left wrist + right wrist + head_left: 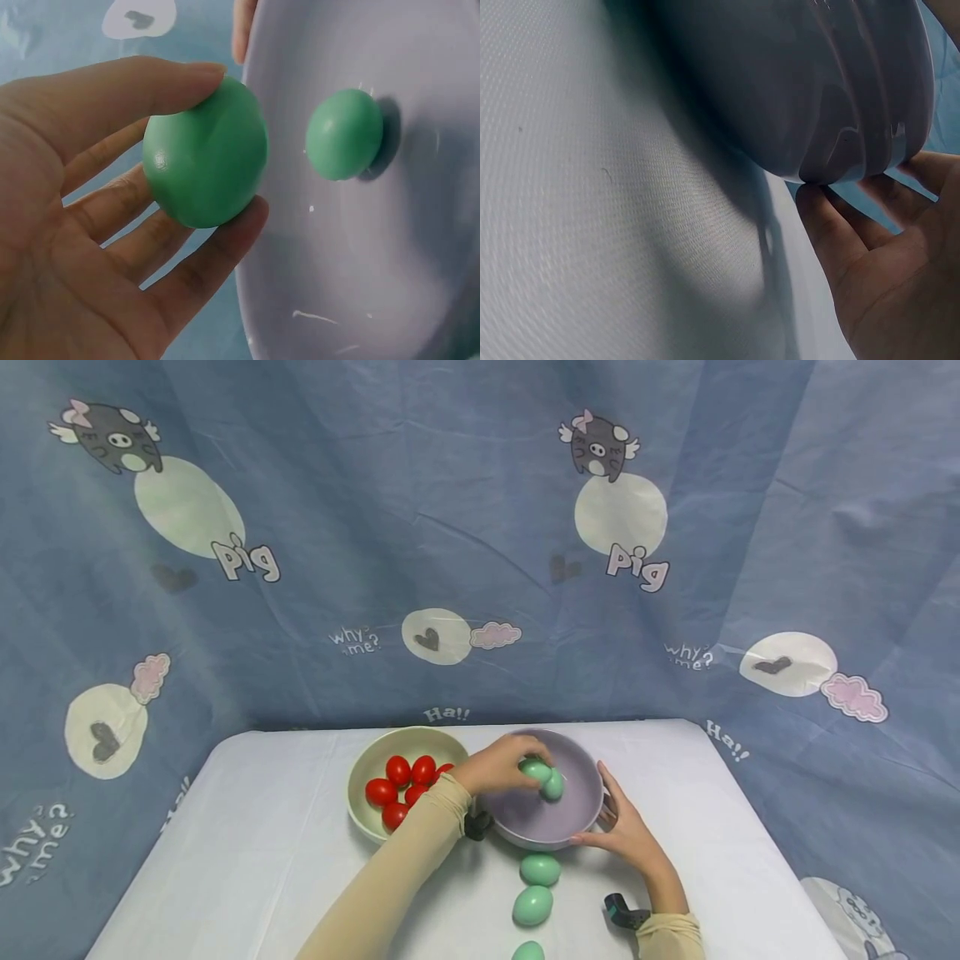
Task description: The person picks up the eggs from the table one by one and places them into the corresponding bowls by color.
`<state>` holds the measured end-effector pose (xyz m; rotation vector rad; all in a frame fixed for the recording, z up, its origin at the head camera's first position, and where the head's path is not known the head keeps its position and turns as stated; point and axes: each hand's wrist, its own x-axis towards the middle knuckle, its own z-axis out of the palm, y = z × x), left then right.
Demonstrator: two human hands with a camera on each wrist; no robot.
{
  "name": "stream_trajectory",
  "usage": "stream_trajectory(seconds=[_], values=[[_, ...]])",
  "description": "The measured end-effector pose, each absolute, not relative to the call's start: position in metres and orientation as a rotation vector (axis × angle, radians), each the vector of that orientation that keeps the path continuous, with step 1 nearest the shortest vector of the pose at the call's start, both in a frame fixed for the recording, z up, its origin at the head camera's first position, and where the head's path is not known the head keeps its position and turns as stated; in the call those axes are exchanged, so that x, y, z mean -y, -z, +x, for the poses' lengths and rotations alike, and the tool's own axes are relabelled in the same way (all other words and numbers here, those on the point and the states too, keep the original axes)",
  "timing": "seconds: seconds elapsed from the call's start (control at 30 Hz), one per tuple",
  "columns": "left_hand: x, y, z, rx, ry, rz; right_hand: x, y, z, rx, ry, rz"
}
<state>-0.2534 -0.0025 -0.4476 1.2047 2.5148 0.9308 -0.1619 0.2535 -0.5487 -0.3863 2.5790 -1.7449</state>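
Note:
My left hand (501, 767) reaches over the purple bowl (579, 768) and pinches a green egg (206, 154) between thumb and fingers. Another green egg (345, 135) lies inside that bowl, resting against its surface. On the bowl's right side, my right hand (628, 832) touches the outer wall with spread fingertips and thumb. In the right wrist view those fingertips press the bowl's glossy outside (840, 97). More green eggs stand in a line in front of the bowl: one egg (540, 869) close to its rim, another egg (533, 906) nearer, and one egg (528, 951) cut by the frame's edge.
A pale green bowl (358, 814) with several red eggs (397, 770) stands left of the purple bowl, partly hidden by my left forearm. White cloth (225, 860) covers the table. Behind it hangs a blue printed curtain (480, 543).

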Motion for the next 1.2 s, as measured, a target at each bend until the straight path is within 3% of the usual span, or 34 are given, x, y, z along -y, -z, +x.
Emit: stream_trajectory(seconds=[0.57,1.2], values=[[-0.020,0.462,-0.290,-2.529,-0.732,1.146,-0.254,0.551,-0.164,-2.574,1.737,-0.369],[-0.040,0.464,-0.299,-2.542,-0.545,1.022,-0.255,0.552,-0.164,-2.576,1.768,-0.416]])
